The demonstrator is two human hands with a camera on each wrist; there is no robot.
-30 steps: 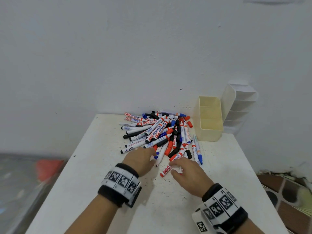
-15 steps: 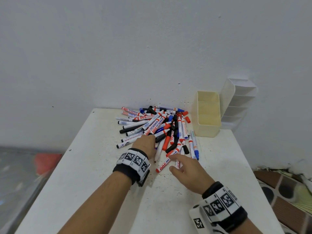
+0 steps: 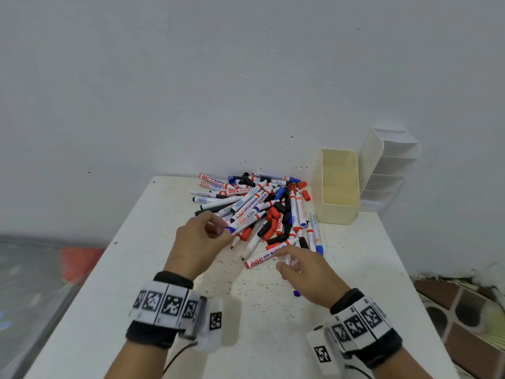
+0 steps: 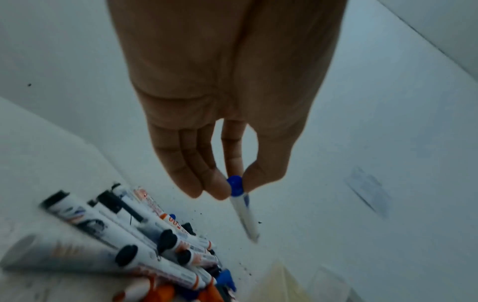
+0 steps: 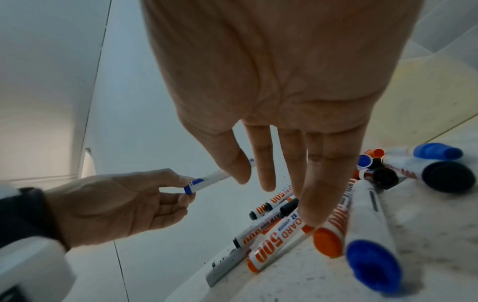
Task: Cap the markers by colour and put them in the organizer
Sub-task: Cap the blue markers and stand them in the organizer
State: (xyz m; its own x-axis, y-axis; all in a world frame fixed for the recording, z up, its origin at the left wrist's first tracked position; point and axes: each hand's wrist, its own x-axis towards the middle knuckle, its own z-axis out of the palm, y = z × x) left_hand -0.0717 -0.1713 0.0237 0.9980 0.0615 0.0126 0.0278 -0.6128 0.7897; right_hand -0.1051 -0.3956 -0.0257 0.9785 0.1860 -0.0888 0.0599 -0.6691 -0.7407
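A pile of markers and loose caps in red, blue and black lies on the white table, partly uncapped. My left hand is raised at the pile's near left edge and pinches the blue end of a white marker between thumb and fingers. The left wrist view shows that marker hanging from the fingertips. My right hand hovers with straight, spread fingers over the nearest markers, a red one just under it. It holds nothing.
A pale yellow organizer box with dividers stands at the back right of the table. A white compartment rack leans behind it against the wall. A small blue piece lies under my right palm. Floor tiles show past the right table edge.
My left hand has left the pile and risen with a blue-ended marker pinched in it. My right hand has lifted slightly and spread its fingers.
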